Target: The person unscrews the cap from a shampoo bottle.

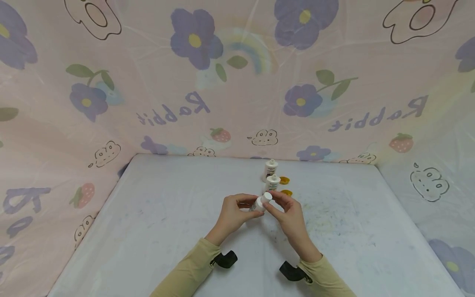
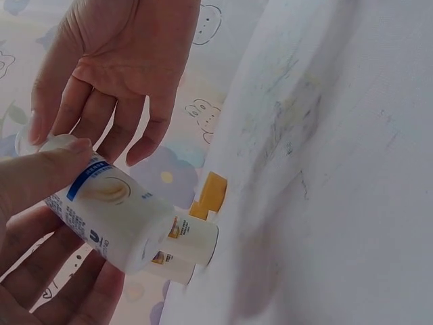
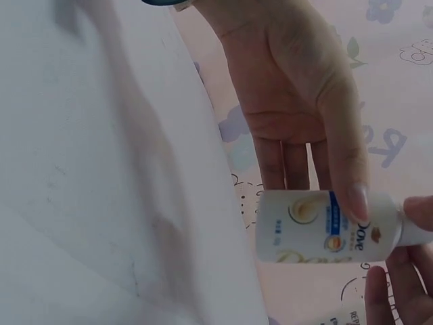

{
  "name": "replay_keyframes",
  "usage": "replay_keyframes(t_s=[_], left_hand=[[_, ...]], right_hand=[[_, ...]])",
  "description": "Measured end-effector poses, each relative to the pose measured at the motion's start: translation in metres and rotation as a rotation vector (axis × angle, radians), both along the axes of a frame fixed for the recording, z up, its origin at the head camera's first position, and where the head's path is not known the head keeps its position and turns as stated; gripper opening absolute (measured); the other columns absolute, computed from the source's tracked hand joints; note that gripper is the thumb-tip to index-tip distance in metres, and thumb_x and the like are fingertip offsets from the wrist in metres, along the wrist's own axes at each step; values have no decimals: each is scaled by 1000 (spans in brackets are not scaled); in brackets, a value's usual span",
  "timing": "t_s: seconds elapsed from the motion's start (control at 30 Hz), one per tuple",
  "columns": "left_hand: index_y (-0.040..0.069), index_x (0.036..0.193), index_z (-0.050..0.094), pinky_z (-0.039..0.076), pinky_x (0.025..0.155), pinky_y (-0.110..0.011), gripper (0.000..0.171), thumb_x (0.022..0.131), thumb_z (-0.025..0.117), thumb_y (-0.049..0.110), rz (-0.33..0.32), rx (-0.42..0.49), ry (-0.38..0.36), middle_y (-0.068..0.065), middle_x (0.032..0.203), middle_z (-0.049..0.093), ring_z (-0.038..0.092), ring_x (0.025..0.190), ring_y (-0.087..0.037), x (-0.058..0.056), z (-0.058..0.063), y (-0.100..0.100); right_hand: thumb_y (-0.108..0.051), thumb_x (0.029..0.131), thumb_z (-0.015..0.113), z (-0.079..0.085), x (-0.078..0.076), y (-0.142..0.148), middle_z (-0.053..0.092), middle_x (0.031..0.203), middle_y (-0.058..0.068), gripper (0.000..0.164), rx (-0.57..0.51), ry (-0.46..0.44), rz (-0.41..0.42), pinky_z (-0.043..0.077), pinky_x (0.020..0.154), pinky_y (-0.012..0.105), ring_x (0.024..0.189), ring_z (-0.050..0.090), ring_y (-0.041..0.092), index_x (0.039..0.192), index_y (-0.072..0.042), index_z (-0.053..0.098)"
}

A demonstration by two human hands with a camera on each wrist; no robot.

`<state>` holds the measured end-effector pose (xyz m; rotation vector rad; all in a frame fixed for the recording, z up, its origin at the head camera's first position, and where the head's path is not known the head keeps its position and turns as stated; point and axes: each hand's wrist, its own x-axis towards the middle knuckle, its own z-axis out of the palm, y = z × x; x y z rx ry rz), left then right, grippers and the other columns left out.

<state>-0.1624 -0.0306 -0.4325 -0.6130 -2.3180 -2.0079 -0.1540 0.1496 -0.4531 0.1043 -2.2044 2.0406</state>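
Observation:
Over the middle of the table, my left hand (image 1: pixel 234 212) grips a small white Dove bottle (image 3: pixel 304 227) round its body, thumb on the label side. The bottle is tilted, its white cap (image 1: pixel 267 196) up and toward the right hand. My right hand (image 1: pixel 291 212) pinches that cap between thumb and fingers; the right wrist view has its fingers (image 3: pixel 406 284) at the right edge. Just behind the hands stand two white bottles (image 1: pixel 271 168) with bare narrow necks. Two yellow caps (image 1: pixel 284 180) lie to their right, the nearer one partly behind the right hand.
A pale, smudged cloth covers the table (image 1: pixel 167 214). Behind it and at both sides hangs a pink curtain (image 1: pixel 237 95) printed with flowers and rabbits. Black wrist-worn mounts (image 1: pixel 226 260) stick out inward from both sleeves.

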Motion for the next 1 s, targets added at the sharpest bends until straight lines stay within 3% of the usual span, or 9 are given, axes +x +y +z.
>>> replay_keyframes(t_s=[0.23, 0.4, 0.67, 1.0], left_hand=[[-6, 106, 69, 54, 83, -49, 37, 71, 82, -2, 5, -9, -11, -18, 102, 69, 65, 93, -34, 1, 1, 0], [-6, 106, 69, 53, 83, -50, 38, 71, 82, -2, 8, -14, -4, -18, 102, 69, 65, 93, -34, 2, 1, 0], [-7, 106, 69, 54, 83, -50, 38, 71, 82, -2, 6, -2, -4, -18, 101, 69, 65, 92, -35, 2, 0, 0], [-7, 106, 68, 54, 82, -48, 38, 71, 83, -1, 5, -6, -1, -18, 100, 69, 66, 91, -35, 3, 0, 3]], right_hand=[[-12, 83, 75, 0, 1, 3, 64, 118, 12, 42, -41, -8, 55, 32, 105, 55, 113, 55, 20, 121, 2, 63], [-11, 84, 75, -1, 1, 3, 63, 119, 12, 42, -47, -25, 63, 32, 106, 53, 115, 55, 20, 123, 0, 62], [-9, 82, 77, 0, 1, 1, 60, 119, 12, 47, -30, -6, 25, 40, 102, 40, 111, 55, 21, 124, -1, 58], [-8, 78, 80, 2, 2, -7, 59, 109, 15, 45, -60, 0, -101, 34, 100, 47, 102, 55, 22, 114, 2, 56]])
